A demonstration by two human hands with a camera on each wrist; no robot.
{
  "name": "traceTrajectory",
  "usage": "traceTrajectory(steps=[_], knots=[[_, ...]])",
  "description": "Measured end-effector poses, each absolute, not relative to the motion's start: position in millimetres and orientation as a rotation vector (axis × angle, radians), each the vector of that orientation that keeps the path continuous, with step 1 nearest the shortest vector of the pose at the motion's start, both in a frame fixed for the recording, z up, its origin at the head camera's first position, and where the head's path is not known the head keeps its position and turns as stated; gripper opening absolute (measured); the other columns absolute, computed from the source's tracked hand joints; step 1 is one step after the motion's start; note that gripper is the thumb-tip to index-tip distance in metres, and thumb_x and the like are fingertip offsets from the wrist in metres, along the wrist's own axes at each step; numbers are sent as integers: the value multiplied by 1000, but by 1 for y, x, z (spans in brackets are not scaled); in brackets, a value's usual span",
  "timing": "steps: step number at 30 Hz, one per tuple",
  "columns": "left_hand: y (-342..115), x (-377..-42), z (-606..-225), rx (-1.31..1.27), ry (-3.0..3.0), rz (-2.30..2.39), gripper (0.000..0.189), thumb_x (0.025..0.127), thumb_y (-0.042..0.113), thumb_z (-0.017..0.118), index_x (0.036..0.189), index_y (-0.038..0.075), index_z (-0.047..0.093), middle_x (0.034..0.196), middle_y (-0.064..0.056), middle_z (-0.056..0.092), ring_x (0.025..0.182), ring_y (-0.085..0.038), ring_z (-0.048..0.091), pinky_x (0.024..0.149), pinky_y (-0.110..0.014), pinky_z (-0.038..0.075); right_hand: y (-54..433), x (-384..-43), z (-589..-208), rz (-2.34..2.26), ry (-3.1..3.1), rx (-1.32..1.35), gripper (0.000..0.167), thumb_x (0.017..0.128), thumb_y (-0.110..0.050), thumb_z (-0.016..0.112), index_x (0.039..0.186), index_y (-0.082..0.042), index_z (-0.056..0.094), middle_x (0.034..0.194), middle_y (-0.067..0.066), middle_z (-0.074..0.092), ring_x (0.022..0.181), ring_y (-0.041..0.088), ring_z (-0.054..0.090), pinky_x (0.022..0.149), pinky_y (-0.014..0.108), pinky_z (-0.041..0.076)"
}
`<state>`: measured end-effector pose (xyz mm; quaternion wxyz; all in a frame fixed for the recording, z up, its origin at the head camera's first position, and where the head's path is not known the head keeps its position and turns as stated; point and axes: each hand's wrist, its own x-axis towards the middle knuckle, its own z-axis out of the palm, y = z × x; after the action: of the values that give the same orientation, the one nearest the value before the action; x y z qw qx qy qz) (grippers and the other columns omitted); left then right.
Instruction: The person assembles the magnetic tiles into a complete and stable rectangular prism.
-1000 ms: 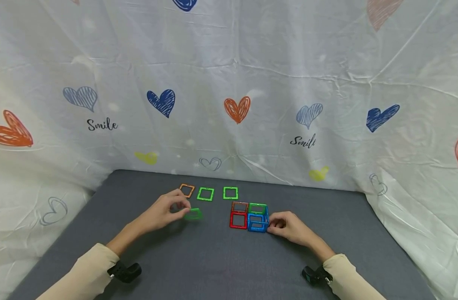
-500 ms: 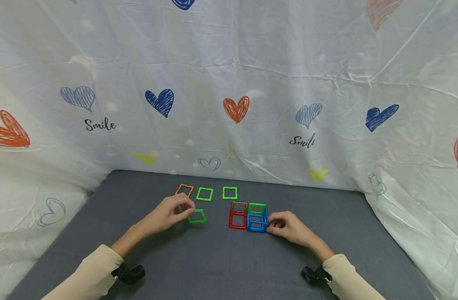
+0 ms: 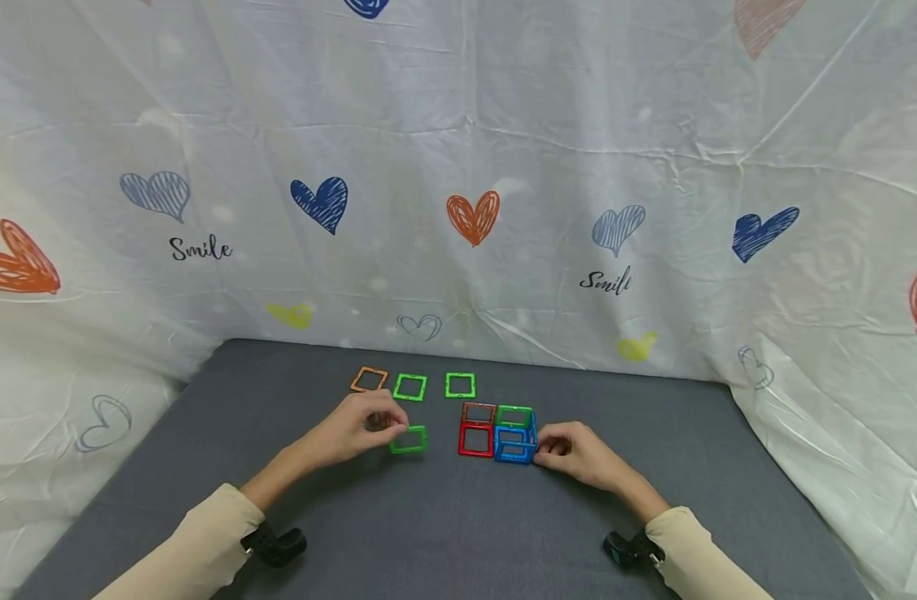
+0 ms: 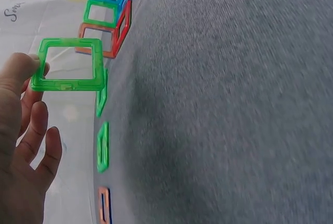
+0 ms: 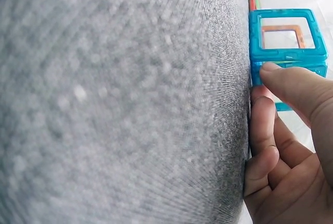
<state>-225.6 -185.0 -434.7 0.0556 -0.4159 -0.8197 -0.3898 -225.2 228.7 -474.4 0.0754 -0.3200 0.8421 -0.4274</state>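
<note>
In the head view my left hand (image 3: 357, 425) pinches a green square magnetic tile (image 3: 408, 451) between thumb and fingers, left of the tile structure. The left wrist view shows this open-framed green tile (image 4: 67, 85) raised above the table, the other fingers loosely bent. My right hand (image 3: 586, 454) is at the structure's right side. Its thumb (image 5: 286, 81) and index finger grip the lower corner of the blue tiles (image 5: 289, 54). Joined to these blue tiles are a red tile (image 3: 477, 455) lying flat, an upright orange-brown tile (image 3: 479, 406) and another green tile (image 3: 514, 408).
Behind my left hand, two loose green tiles (image 3: 409, 399) and an orange tile (image 3: 370, 368) lie in a row on the dark grey table (image 3: 428, 533). A white curtain (image 3: 398, 275) printed with hearts hangs along the table's back edge.
My left hand has moved right and slightly toward me with the green tile, which has turned to sit squarer to the head view. The right hand and the structure have stayed put.
</note>
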Motion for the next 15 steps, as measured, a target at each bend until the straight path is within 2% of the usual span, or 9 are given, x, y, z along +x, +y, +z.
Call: traceTrajectory(steps=[8, 15], knots=[[-167, -231, -438, -1323, -2476, -1192, 4, 96, 13, 73, 98, 10, 76, 86, 13, 57, 72, -8, 52, 62, -28, 46, 228, -224, -474, -1317, 2513, -994, 7, 93, -5, 75, 98, -11, 75, 86, 0, 69, 72, 14, 62, 63, 28, 52], [-149, -234, -443, -1368, -2464, -1224, 4, 97, 12, 72, 98, 10, 76, 88, 12, 58, 71, -6, 51, 62, -26, 47, 227, -223, -473, -1324, 2507, -997, 7, 93, -5, 75, 97, -9, 74, 86, 1, 68, 72, 15, 62, 63, 28, 52]])
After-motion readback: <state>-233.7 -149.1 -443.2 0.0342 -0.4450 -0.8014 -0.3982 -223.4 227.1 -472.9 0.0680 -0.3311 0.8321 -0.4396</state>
